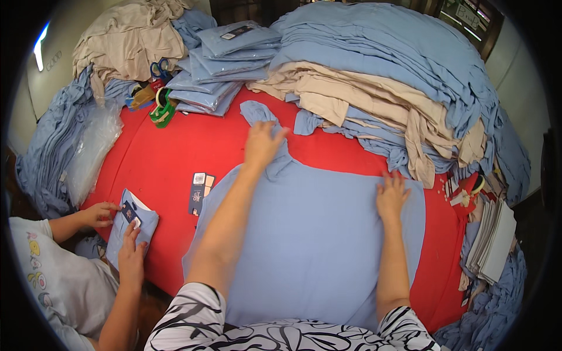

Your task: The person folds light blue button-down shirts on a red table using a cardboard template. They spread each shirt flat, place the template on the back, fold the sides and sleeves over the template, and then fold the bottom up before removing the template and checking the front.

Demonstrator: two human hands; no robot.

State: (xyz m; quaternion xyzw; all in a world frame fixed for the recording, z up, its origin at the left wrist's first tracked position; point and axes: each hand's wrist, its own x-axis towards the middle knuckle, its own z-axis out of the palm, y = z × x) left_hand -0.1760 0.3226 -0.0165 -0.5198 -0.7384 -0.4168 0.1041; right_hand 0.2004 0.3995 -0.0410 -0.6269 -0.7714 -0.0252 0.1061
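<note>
A light blue garment (310, 234) lies spread across the red tabletop, its lower part reaching toward my body. One narrow part of it, looking like a sleeve (256, 111), stretches toward the far side and is crumpled. My left hand (263, 143) rests over this narrow part, fingers apart and slightly blurred. Flat on the garment's far right edge lies my right hand (392, 198), with its fingers spread. Dark cardboard tags (201, 192) sit beside the garment's left edge. To the left, another person's hands (132, 248) touch a folded blue garment (142, 219) with a dark tag on it.
Behind stands a tall pile of blue and beige fabric (380, 52). Bagged folded garments (216, 64) are stacked left of it, near a green tape dispenser (162, 111) and blue-handled scissors (159, 69). Clear plastic bags (93, 152) lie far left; white sheets (494, 240) are stacked at right.
</note>
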